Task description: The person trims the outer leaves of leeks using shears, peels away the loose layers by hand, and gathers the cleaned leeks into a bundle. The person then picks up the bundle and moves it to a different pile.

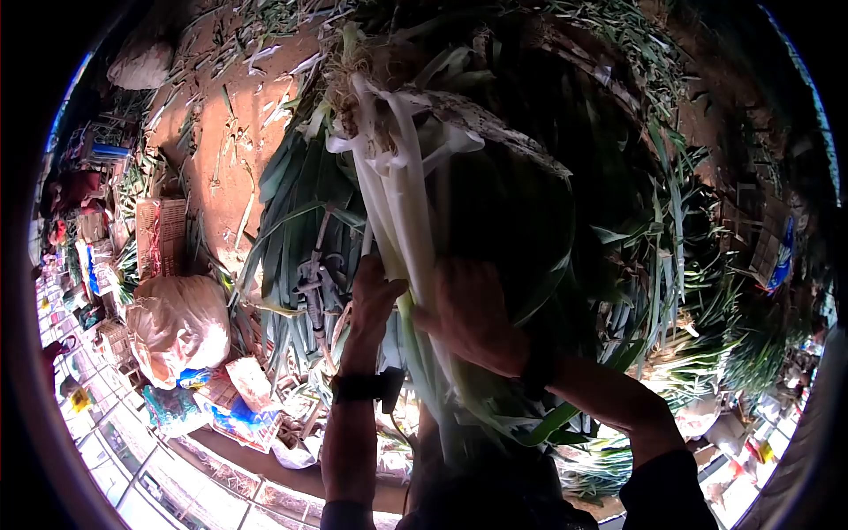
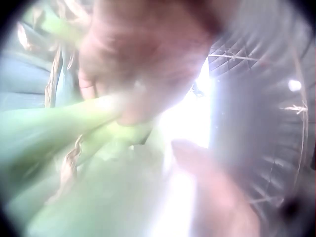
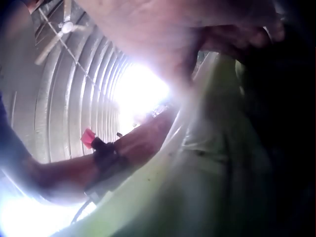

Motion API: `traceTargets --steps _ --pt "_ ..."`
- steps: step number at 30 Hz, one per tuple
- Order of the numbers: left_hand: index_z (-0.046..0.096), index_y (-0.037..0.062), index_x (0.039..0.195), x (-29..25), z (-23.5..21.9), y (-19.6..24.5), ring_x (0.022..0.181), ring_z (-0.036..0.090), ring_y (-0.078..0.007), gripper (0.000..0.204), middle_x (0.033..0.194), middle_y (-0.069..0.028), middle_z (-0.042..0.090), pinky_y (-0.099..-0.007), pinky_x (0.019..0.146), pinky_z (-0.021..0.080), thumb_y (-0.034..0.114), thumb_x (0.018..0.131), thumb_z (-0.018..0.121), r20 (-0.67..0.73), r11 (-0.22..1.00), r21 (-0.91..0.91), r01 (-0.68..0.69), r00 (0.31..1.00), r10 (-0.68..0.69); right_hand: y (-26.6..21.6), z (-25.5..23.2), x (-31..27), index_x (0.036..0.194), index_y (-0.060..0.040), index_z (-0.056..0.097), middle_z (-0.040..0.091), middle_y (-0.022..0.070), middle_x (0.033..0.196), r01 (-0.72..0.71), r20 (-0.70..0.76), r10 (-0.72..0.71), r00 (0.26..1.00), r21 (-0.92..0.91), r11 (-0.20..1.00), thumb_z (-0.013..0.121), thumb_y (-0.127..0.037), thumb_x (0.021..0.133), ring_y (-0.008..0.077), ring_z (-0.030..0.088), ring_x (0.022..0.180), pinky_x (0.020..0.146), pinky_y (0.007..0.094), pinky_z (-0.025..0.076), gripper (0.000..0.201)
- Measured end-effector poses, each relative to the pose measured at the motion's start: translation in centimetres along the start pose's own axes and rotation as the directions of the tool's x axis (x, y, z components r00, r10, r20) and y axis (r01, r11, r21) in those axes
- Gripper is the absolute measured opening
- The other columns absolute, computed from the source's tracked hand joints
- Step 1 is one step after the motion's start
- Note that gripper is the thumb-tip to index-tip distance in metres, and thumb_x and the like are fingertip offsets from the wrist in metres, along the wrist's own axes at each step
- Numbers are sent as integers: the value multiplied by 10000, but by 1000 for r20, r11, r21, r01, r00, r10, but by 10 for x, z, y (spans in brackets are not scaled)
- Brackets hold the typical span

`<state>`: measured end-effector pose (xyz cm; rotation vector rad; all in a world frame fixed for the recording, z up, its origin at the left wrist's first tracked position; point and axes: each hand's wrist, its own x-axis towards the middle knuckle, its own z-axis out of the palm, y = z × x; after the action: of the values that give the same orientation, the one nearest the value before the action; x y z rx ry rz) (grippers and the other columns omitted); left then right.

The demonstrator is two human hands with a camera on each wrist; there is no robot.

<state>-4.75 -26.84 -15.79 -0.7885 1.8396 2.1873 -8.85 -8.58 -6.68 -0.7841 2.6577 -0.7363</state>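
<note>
A few long leeks lie in front of me, their white stems and stringy roots pointing away and their green leaves running back toward my body. My left hand grips them on the left side, thumb over the stems. From the right, my right hand holds the same stems with its fingers bent over them. A dry, peeling outer leaf hangs off to the right near the roots. In the left wrist view, pale green leaves pass under the blurred hand. Close up, a broad leek stem fills the right wrist view.
A large heap of dark green leek leaves lies beneath and around the stems. At left are a pale sack and a wicker basket. Leaf scraps litter the brown ground. More leeks lie at right.
</note>
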Motion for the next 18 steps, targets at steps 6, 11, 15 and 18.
traceTargets --steps 6,11,15,18 --pt "477 -78 1320 -1 -3 5 1158 600 -268 714 1239 -172 611 -376 1019 475 84 694 781 74 990 -110 86 994 -78 20 42 -2 1205 65 539 567 243 1118 -50 -74 72 995 259 965 786 -354 765 348 596 985 889 465 467 657" --pt "469 -59 1310 -6 25 30 1119 613 -263 688 1231 -178 605 -350 949 509 30 693 760 41 995 -60 80 996 -77 75 -3 39 1306 -2 580 622 140 1205 -647 642 101 760 734 205 781 -402 825 208 597 1110 912 390 494 657" --pt "525 -40 1152 -7 31 2 936 653 -188 509 1032 -128 666 -318 829 531 75 718 764 -127 996 90 -4 992 15 106 17 34 1308 -38 610 639 39 1177 -535 549 -75 832 831 152 745 -411 881 129 578 1090 971 316 459 583" --pt "490 -41 1204 -11 49 10 1024 648 -231 538 1090 -128 636 -354 905 520 80 745 741 -164 937 348 -33 982 95 119 16 33 1254 -90 645 639 60 1224 -702 702 31 711 708 73 748 -439 871 153 592 1122 974 346 473 528"
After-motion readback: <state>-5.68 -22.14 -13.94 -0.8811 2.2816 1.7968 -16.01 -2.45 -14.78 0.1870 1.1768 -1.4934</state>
